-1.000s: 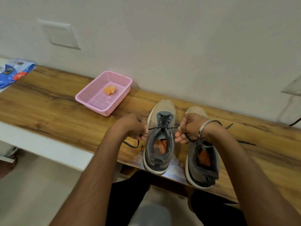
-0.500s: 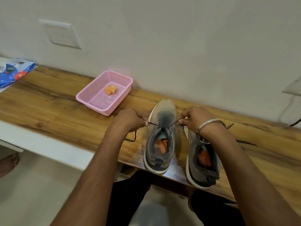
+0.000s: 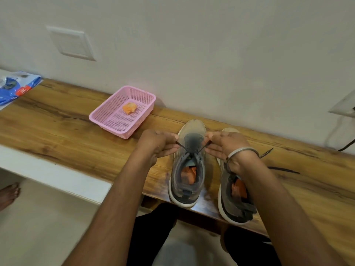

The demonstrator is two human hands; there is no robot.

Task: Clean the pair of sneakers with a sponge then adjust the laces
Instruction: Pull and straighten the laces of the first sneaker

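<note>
At the left, near the worktop's (image 3: 57, 127) back edge, a pink mesh basket (image 3: 107, 120) holds the orange sponge (image 3: 129, 108) and nothing else visible. Right of it, the left hand (image 3: 155, 144) pinches one end of the dark lace (image 3: 181, 146) of the left sneaker (image 3: 187, 181), and the right hand (image 3: 226, 145) pinches the other end; the two ends run outward and slightly away from a crossing over the tongue, forming a shallow V. This sneaker's long axis runs from heel at the worktop's front edge to toe toward the back edge, so the lace is drawn across that axis, with a hand just beside each flank of the shoe. The right sneaker (image 3: 233, 198) lies parallel and just beside it, partly under the right wrist; its lace (image 3: 282, 169) trails loose on the worktop toward the right. Judged from this, the sponge work is done and the left sneaker's lace is being tightened; the right sneaker's lace appears unadjusted.
</note>
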